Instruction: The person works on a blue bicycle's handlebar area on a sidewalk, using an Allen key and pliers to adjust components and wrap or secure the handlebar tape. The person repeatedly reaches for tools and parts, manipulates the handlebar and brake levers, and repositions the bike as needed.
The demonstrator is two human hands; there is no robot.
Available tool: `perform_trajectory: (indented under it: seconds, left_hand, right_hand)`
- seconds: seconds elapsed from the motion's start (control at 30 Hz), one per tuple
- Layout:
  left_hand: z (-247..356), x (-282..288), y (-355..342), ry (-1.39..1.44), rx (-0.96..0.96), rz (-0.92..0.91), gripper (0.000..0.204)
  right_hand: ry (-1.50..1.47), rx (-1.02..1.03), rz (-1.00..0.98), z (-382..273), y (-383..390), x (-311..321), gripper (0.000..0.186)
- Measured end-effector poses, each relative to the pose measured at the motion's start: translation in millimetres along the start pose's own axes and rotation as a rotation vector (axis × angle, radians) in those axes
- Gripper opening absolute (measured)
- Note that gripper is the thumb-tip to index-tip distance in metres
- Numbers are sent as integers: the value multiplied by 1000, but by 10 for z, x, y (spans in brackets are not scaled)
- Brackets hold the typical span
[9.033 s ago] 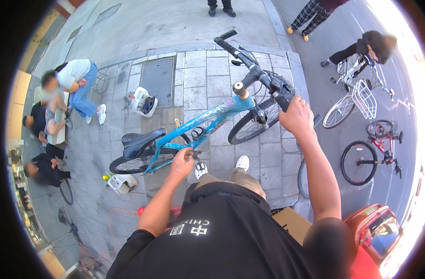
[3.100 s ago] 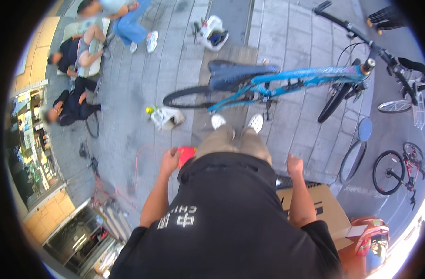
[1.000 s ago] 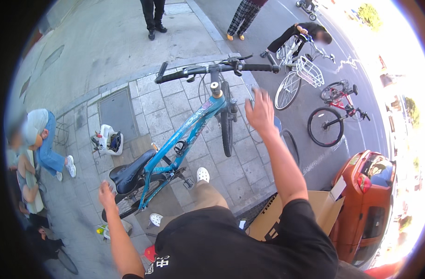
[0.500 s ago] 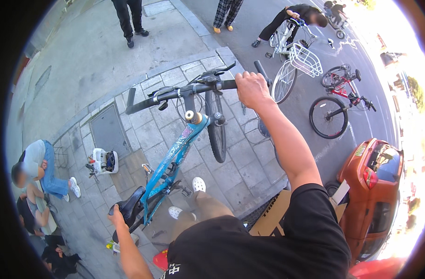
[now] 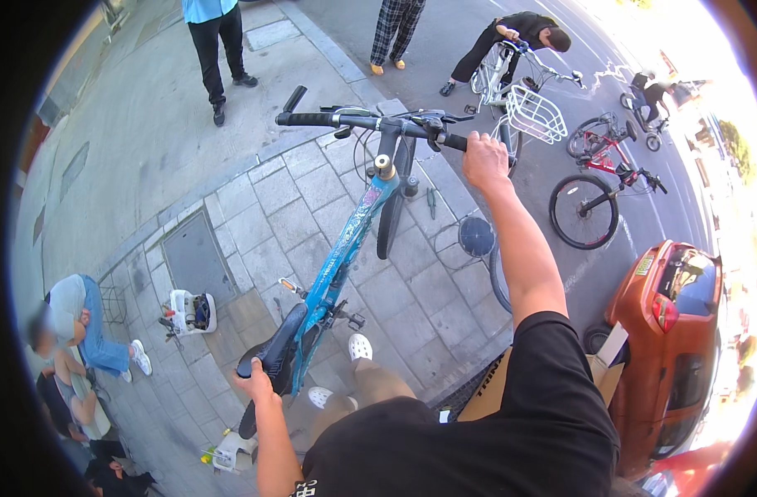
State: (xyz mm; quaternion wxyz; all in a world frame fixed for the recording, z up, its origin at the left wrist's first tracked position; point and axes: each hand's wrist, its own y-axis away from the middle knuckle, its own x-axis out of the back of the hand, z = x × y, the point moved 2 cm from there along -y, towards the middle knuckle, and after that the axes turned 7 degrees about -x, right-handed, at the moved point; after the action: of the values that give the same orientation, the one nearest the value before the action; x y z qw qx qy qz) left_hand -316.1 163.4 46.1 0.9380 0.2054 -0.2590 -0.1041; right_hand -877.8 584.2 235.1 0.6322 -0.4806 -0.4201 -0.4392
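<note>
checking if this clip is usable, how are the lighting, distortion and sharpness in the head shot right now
Head view, right edge: glare bleaches the background beyond the orange car nearly white; head view, rim: fisheye distortion tilts that car, and the corners go black; head view, middle: soft light on the paving, with left hand, right hand and blue flat-bar bicycle reasonably sharp.

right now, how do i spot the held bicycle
Find the grey paving mid-picture. There stands a bicycle, right hand on its handlebar, left hand on its saddle. Its frame is blue, unlike the white bicycle and red bicycle nearby.
</note>
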Motion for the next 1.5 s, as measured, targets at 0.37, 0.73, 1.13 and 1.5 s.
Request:
perform_trajectory:
  seconds: [0.37,0.73,1.13,1.5]
  left_hand:
    - [635,-1033,36,150,196,-123,94]
    - [777,-1486,-552,149,63,-310,77]
    - [1203,-1711,-835,9,1,-302,76]
    - [954,-1551,-1185,-117,-32,-309,87]
  right_hand:
    - [30,-193,-132,163,-670,-262,55]
    - [-80,-176,-55,12,-1150,-441,50]
    - [-46,-29,-57,-423,-1828,-566,63]
    - [-453,118,-218,-1491,962,-1233,42]
